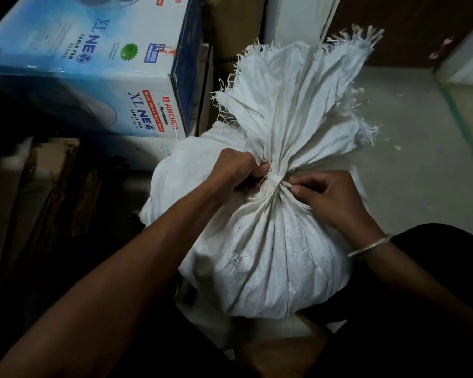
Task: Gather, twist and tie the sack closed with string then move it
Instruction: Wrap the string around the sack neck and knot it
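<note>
— Where is the sack (pixel 265 241) found?

— It is stood upright close before the person, just beside the box (pixel 93 72), with pale floor (pixel 407 159) seen to its right. What it rests on is hidden by its own bulk.

— Why is the top held so?

— The mouth is gathered into a narrow neck and the string (pixel 275 182) is wound round it, so the frayed top is fanned out above and the load is shut in below. The neck is flanked by both hands, so that the gather is not let loose while the knot is made.

— And the fingers?

— On the left hand (pixel 238 170) the fingers (pixel 258 170) are curled tight against the neck, and one string end is pinched there. On the right hand (pixel 331 197), above a bracelet (pixel 369 245), the fingers (pixel 303 186) are closed narrowly on the other end, which is drawn outward.

— What stage is judged?

— Tying is judged to be under way. The opposed pull is likely meant to cinch the knot. The move is not yet begun.
</note>
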`<state>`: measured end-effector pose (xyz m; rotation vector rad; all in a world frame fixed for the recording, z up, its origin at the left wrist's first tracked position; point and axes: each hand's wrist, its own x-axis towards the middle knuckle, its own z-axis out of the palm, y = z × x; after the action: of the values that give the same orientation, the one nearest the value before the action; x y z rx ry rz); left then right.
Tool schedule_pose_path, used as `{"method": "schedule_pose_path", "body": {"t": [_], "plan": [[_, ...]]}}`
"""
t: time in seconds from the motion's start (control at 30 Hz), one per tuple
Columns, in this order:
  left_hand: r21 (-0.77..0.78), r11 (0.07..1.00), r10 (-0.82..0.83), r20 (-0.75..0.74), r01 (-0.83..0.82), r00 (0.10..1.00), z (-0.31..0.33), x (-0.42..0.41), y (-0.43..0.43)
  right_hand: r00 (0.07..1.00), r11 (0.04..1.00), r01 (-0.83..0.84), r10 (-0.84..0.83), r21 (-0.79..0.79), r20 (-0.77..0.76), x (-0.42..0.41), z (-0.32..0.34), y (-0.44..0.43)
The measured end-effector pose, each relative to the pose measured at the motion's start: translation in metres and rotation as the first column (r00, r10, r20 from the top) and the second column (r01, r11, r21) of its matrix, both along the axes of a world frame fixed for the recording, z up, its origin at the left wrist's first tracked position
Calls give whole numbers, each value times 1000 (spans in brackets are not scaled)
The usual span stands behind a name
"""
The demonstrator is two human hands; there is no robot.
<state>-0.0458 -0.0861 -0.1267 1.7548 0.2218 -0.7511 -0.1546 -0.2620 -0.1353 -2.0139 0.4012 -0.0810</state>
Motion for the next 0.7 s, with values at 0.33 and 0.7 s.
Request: {"method": "schedule_pose_path", "body": {"t": [0.33, 0.7], "plan": [[-27, 1000, -10, -101, 7, 995, -1, 4, 1, 991, 969, 123, -107, -212, 85, -1, 3, 27], [-107, 989, 92, -76, -100, 993, -4, -9, -1, 988, 971, 152, -150, -186, 25, 3, 6, 32]]}}
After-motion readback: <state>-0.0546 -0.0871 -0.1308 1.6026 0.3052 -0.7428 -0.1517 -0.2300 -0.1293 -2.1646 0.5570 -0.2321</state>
